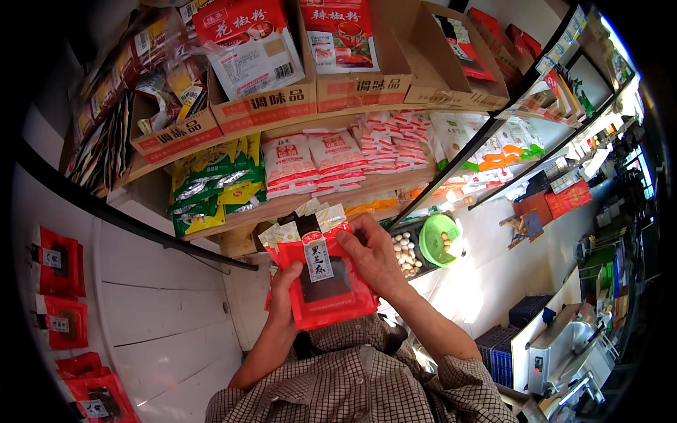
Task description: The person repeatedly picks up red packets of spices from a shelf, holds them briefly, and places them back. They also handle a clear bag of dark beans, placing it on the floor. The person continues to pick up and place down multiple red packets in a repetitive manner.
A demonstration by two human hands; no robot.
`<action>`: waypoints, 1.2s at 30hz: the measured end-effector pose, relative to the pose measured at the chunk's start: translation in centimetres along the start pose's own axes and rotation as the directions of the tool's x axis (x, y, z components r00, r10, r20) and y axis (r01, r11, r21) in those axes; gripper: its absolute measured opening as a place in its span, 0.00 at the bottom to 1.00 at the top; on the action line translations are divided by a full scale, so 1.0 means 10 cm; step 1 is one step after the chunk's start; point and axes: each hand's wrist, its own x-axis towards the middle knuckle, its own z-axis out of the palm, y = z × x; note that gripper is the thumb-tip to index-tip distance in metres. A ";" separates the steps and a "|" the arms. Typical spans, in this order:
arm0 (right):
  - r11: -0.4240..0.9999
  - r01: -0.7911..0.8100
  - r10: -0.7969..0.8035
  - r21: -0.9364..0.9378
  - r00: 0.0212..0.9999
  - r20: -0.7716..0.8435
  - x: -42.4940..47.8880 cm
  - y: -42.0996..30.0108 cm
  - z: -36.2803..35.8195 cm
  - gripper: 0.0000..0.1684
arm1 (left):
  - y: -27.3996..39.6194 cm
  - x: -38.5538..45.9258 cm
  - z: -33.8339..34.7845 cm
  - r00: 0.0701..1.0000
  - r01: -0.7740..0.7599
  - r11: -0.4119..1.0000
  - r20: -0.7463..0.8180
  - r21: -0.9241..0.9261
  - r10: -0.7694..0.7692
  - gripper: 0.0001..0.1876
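Observation:
In front of my chest is a small stack of red plastic food packets (327,311), fanned out along the top edge. The front packet has a clear window onto dark contents and a pale label bearing writing. My left hand (283,297) grips the stack from the left, thumb on the front face. At the upper right corner, my right hand (374,255) pinches the packets between thumb and bent fingers. Part of another red packet shows behind my left hand. The fingers behind the stack are hidden.
Cardboard boxes (365,92) of seasoning packets line the upper wooden shelf. White-and-red bags (290,161) and green-and-yellow bags (211,185) fill the shelf below. More red packets (59,261) hang at left. Eggs (404,251) and a green basket (436,238) stand low, beyond my right hand.

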 end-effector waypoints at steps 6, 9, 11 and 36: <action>0.938 -0.019 0.043 0.347 0.997 -0.059 0.00 -0.02 0.05 0.09 | 0.17 -0.11 0.24 0.995 0.042 0.975 0.101 -0.217 -0.020 0.32; 0.862 -0.058 0.094 0.504 0.994 -0.047 -0.02 -0.11 0.05 0.08 | 0.08 -0.04 -0.03 1.000 -0.004 0.994 0.008 -0.107 0.005 0.28; 0.852 -0.045 0.093 0.522 0.994 -0.065 -0.04 -0.12 0.04 0.08 | 0.09 -0.05 -0.04 1.000 0.002 0.994 -0.013 -0.109 -0.003 0.25; 0.561 0.776 -0.560 0.288 0.612 -0.558 1.54 -2.01 -2.08 0.08 | 0.06 0.03 -0.19 0.946 -0.273 0.958 -0.203 -0.084 0.251 0.20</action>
